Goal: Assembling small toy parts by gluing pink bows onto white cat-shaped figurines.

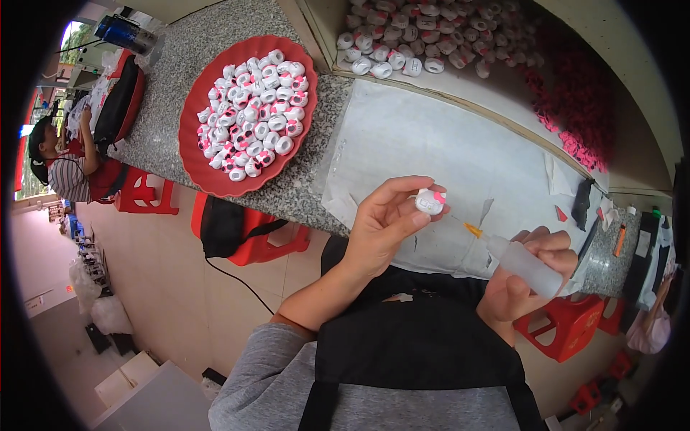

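Observation:
Between the thumb and fingers of my left hand (392,219) is a small white figurine head (430,202) with a pink bow. My right hand (535,276) is wrapped round a translucent squeeze bottle (528,266). Its orange nozzle (472,230) points toward the figurine head, with a gap between them. Both hands are over a white sheet (402,136) covering the worktop. At the left, a red scalloped tray (188,136) holds many similar white heads with pink parts; some show dark spots.
White heads (402,32) are heaped on a shelf behind the sheet, beside a pile of pink pieces (575,140). An orange stick (619,241) lies at the right. Red stools (564,327) stand below. Another person (68,161) sits at the far left.

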{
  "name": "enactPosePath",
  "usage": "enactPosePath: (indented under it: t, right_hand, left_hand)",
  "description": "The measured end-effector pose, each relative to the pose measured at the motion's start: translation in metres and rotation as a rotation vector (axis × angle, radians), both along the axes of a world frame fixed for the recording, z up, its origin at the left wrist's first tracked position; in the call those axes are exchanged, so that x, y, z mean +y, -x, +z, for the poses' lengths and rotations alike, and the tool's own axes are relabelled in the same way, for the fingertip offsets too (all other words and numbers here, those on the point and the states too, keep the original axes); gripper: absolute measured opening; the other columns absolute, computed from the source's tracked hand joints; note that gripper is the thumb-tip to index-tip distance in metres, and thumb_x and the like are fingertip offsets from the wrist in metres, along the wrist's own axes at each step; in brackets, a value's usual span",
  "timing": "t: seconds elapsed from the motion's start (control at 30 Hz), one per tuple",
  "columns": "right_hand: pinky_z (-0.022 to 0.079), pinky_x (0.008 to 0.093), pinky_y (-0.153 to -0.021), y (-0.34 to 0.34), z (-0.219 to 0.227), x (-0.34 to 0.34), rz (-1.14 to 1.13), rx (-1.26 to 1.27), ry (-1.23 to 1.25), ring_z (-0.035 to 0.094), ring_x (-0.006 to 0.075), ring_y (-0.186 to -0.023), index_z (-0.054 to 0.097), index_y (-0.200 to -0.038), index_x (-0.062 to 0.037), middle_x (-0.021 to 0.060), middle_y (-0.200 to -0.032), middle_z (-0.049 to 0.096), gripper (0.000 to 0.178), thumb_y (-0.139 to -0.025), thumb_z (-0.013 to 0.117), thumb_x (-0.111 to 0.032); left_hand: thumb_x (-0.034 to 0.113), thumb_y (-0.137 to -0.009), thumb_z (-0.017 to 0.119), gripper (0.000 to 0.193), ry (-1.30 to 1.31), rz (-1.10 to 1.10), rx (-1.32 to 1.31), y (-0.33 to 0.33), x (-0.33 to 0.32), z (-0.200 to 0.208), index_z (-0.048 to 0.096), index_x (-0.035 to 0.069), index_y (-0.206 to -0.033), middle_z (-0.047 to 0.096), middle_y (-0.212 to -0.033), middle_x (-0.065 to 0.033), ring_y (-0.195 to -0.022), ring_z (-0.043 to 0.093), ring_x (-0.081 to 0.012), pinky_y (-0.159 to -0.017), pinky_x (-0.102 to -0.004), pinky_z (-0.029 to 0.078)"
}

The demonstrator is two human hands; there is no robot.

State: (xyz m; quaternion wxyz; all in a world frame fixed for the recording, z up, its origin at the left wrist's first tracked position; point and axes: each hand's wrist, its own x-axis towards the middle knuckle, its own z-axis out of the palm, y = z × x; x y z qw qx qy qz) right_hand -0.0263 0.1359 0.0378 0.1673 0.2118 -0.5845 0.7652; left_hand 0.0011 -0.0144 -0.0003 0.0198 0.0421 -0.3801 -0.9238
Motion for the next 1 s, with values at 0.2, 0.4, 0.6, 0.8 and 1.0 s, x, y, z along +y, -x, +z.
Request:
enactPosePath:
  t: [0.2, 0.4, 0.6, 0.8, 1.0]
  right_hand:
    - [0.033, 0.0176, -0.047, -0.005, -0.004, 0.001, 0.049, 0.151, -0.150, 0.040, 0.0094, -0.055, 0.042, -0.083, -0.0089, 0.0042, -0.076, 0.041, 0.035, -0.060, 0.069, -0.013]
    - [0.033, 0.0183, -0.044, -0.004, -0.012, -0.001, 0.064, 0.283, -0.058, 0.039, 0.0100, -0.051, 0.042, -0.084, -0.0025, 0.0086, -0.079, 0.043, 0.034, -0.060, 0.066, -0.006]
    - [0.032, 0.0187, -0.042, -0.003, -0.014, -0.001, 0.080, 0.308, -0.033, 0.039, 0.0105, -0.051, 0.043, -0.084, -0.0027, 0.0090, -0.078, 0.044, 0.038, -0.055, 0.067, -0.001]
    - [0.031, 0.0190, -0.042, 0.000, -0.012, 0.001, 0.116, 0.333, -0.069, 0.039, 0.0110, -0.051, 0.043, -0.084, -0.0029, 0.0087, -0.078, 0.044, 0.039, -0.054, 0.067, -0.001]
    - [0.030, 0.0193, -0.041, -0.003, -0.012, 0.004, 0.095, 0.304, -0.081, 0.037, 0.0105, -0.051, 0.043, -0.084, -0.0031, 0.0084, -0.077, 0.043, 0.036, -0.055, 0.065, -0.002]
  left_hand:
    - [0.002, -0.072, 0.053, 0.034, 0.089, 0.000, 0.018, -0.002, 0.001, 0.002, 0.043, 0.001, -0.105, 0.048, -0.101, -0.0147, -0.091, 0.049, -0.0176, -0.080, -0.0340, 0.041]
    - [0.000, -0.071, 0.052, 0.035, 0.110, -0.011, 0.020, -0.003, 0.003, 0.004, 0.043, 0.000, -0.105, 0.048, -0.101, -0.0157, -0.092, 0.049, -0.0177, -0.080, -0.0334, 0.041]
    - [0.000, -0.071, 0.052, 0.034, 0.112, -0.023, 0.016, -0.003, 0.003, 0.004, 0.044, 0.000, -0.104, 0.048, -0.101, -0.0157, -0.090, 0.050, -0.0176, -0.080, -0.0322, 0.041]
    - [0.000, -0.071, 0.052, 0.034, 0.129, -0.021, 0.009, -0.004, 0.002, 0.003, 0.043, 0.000, -0.104, 0.048, -0.101, -0.0157, -0.090, 0.050, -0.0174, -0.080, -0.0323, 0.041]
    - [0.001, -0.071, 0.053, 0.034, 0.120, -0.017, 0.008, -0.004, 0.003, 0.002, 0.043, 0.000, -0.104, 0.049, -0.101, -0.0154, -0.089, 0.051, -0.0175, -0.080, -0.0322, 0.041]
